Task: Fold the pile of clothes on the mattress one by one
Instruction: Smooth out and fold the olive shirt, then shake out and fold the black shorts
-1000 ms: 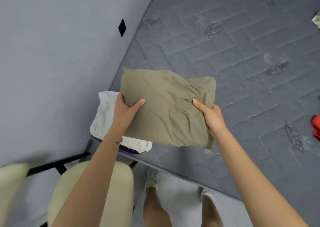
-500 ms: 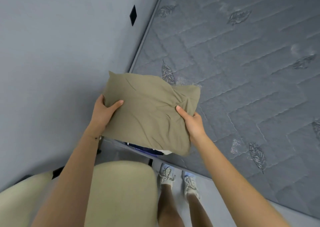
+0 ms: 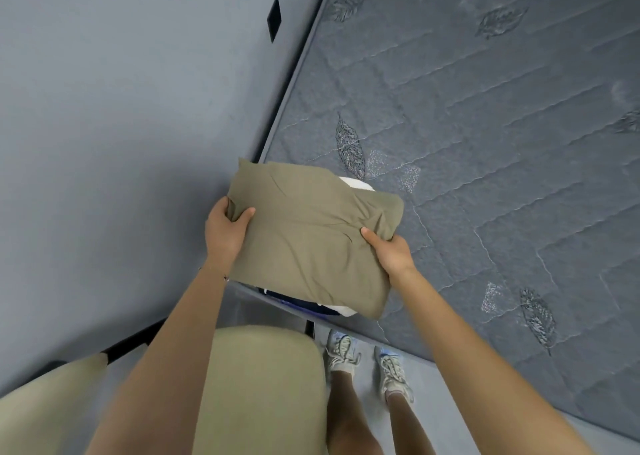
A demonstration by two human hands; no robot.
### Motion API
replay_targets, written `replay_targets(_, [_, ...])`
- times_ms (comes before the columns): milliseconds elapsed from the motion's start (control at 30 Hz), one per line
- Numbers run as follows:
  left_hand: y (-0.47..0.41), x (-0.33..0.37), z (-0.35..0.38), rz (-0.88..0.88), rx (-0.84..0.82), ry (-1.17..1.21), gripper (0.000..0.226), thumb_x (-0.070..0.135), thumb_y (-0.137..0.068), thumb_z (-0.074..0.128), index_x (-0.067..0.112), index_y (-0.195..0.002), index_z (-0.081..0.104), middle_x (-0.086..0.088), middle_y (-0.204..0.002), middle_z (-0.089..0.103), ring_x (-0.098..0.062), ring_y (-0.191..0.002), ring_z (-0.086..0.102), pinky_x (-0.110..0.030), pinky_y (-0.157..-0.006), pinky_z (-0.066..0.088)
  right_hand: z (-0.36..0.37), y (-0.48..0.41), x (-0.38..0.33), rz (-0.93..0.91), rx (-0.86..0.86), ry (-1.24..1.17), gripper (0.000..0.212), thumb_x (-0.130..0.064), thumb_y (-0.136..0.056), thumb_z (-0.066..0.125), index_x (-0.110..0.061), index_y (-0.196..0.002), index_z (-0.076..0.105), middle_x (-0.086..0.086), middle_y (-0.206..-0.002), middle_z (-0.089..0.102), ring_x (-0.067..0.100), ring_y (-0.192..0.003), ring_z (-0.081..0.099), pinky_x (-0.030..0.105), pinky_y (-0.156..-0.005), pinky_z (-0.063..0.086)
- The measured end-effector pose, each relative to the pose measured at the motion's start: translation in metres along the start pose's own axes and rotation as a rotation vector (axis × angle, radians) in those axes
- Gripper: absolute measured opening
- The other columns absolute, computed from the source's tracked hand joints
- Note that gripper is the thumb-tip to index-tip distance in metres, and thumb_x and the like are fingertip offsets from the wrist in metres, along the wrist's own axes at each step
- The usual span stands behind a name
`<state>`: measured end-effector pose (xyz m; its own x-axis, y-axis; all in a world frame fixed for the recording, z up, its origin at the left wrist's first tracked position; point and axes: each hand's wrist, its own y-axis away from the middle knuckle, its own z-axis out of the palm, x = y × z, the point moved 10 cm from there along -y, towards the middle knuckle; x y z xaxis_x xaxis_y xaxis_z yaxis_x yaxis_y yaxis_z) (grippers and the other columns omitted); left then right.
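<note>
A folded khaki garment (image 3: 311, 236) lies over the near left corner of the grey quilted mattress (image 3: 485, 142). My left hand (image 3: 225, 232) grips its left edge, thumb on top. At its right edge my right hand (image 3: 391, 253) holds it the same way, thumb pressed into the cloth. Beneath the khaki piece a stack of folded clothes shows only as a white edge (image 3: 356, 182) at the back and a dark blue layer (image 3: 298, 298) at the front.
A grey wall (image 3: 121, 125) with a small black diamond mark (image 3: 274, 19) runs along the mattress's left side. A beige padded chair (image 3: 263, 385) on a black frame stands below my arms. My feet in pale sneakers (image 3: 367, 361) stand on the floor by the mattress edge.
The khaki garment has come down over the stack at the mattress corner, hiding most of the white piece. The view has swung left toward the wall.
</note>
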<state>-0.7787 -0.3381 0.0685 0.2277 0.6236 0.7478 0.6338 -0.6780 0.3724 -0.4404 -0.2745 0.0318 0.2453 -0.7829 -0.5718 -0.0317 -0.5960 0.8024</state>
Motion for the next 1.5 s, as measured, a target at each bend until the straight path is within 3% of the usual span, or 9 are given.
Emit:
replay_targets(200, [0.006, -0.011, 0.0, -0.04, -0.009, -0.159, 0.033, 0.033, -0.09, 0.065, 0.008, -0.109, 0.056, 0.0, -0.098, 0.06, -0.022, -0.093, 0.057, -0.038, -0.079, 0.046, 0.008, 0.0, 0.015, -0.021, -0.019, 0.116, 0.045, -0.038, -0.09, 0.064, -0.014, -0.128, 0.056, 0.004, -0.126, 0.062, 0.017, -0.105, 0.057, 0.027, -0.09, 0.041])
replay_targets(267, [0.011, -0.007, 0.002, -0.04, -0.02, -0.252, 0.048, 0.038, -0.092, 0.062, 0.008, -0.127, 0.048, -0.007, -0.117, 0.057, -0.028, -0.11, 0.054, -0.039, -0.085, 0.043, 0.001, 0.0, 0.016, -0.011, 0.023, 0.215, 0.056, -0.043, -0.087, 0.066, -0.01, -0.13, 0.051, 0.007, -0.13, 0.057, 0.023, -0.117, 0.054, 0.03, -0.094, 0.041])
replay_targets(367, [0.026, 0.023, 0.0, 0.064, 0.103, -0.453, 0.075, 0.042, -0.09, 0.063, 0.008, -0.148, 0.03, -0.017, -0.148, 0.036, -0.034, -0.137, 0.033, -0.05, -0.11, 0.027, -0.018, 0.01, -0.007, -0.127, 0.16, 0.512, 0.079, -0.05, -0.083, 0.068, -0.01, -0.142, 0.034, 0.011, -0.144, 0.039, 0.029, -0.134, 0.035, 0.043, -0.11, 0.031])
replay_targets(500, [0.059, 0.079, 0.04, 0.263, -0.014, -0.675, 0.069, 0.05, -0.092, 0.055, 0.017, -0.149, 0.032, -0.013, -0.159, 0.02, -0.031, -0.148, 0.013, -0.055, -0.116, 0.002, -0.04, 0.042, -0.049, -0.332, 0.206, 0.81, 0.081, -0.054, -0.087, 0.059, -0.024, -0.152, 0.02, 0.005, -0.156, 0.022, 0.025, -0.145, 0.016, 0.048, -0.114, 0.018])
replay_targets(700, [0.126, 0.154, 0.097, 0.374, -0.165, -0.739, 0.063, 0.053, -0.096, 0.045, 0.024, -0.15, 0.031, -0.007, -0.162, 0.013, -0.028, -0.149, 0.004, -0.057, -0.116, -0.002, -0.101, 0.097, -0.079, -0.44, 0.245, 0.988, 0.078, -0.054, -0.09, 0.053, -0.03, -0.153, 0.015, 0.003, -0.162, 0.01, 0.026, -0.149, 0.002, 0.049, -0.119, 0.009])
replay_targets(867, [0.194, 0.233, 0.142, 0.571, -0.205, -0.807, 0.064, 0.055, -0.095, 0.043, 0.033, -0.152, 0.024, 0.003, -0.161, 0.018, -0.019, -0.15, 0.003, -0.053, -0.117, -0.002, -0.195, 0.138, -0.086, -0.436, 0.336, 0.969, 0.078, -0.056, -0.09, 0.051, -0.032, -0.153, 0.013, 0.0, -0.163, 0.005, 0.025, -0.149, -0.003, 0.05, -0.119, 0.004])
replay_targets(1067, [0.307, 0.316, 0.25, 0.726, -0.273, -0.835, 0.07, 0.06, -0.094, 0.042, 0.033, -0.153, 0.019, 0.002, -0.162, 0.014, -0.019, -0.15, 0.001, -0.052, -0.117, -0.005, -0.342, 0.188, -0.063, -0.452, 0.417, 0.957, 0.077, -0.059, -0.091, 0.047, -0.034, -0.154, 0.009, -0.001, -0.163, 0.001, 0.023, -0.149, -0.009, 0.05, -0.119, -0.001])
replay_targets(1300, [0.451, 0.359, 0.389, 0.75, -0.378, -0.765, 0.072, 0.063, -0.093, 0.04, 0.033, -0.154, 0.017, 0.001, -0.163, 0.008, -0.02, -0.15, -0.002, -0.054, -0.117, -0.004, -0.52, 0.231, -0.014, -0.364, 0.482, 0.906, 0.079, -0.06, -0.09, 0.048, -0.035, -0.154, 0.007, 0.0, -0.163, 0.002, 0.024, -0.149, -0.007, 0.051, -0.119, 0.002])
replay_targets(1500, [0.543, 0.394, 0.469, 0.843, -0.444, -0.761, 0.072, 0.064, -0.092, 0.041, 0.033, -0.153, 0.018, 0.001, -0.163, 0.009, -0.02, -0.15, -0.002, -0.054, -0.117, -0.005, -0.629, 0.25, 0.026, -0.278, 0.523, 0.905, 0.08, -0.06, -0.091, 0.046, -0.034, -0.154, 0.004, 0.0, -0.163, 0.0, 0.025, -0.149, -0.008, 0.052, -0.118, 0.002])
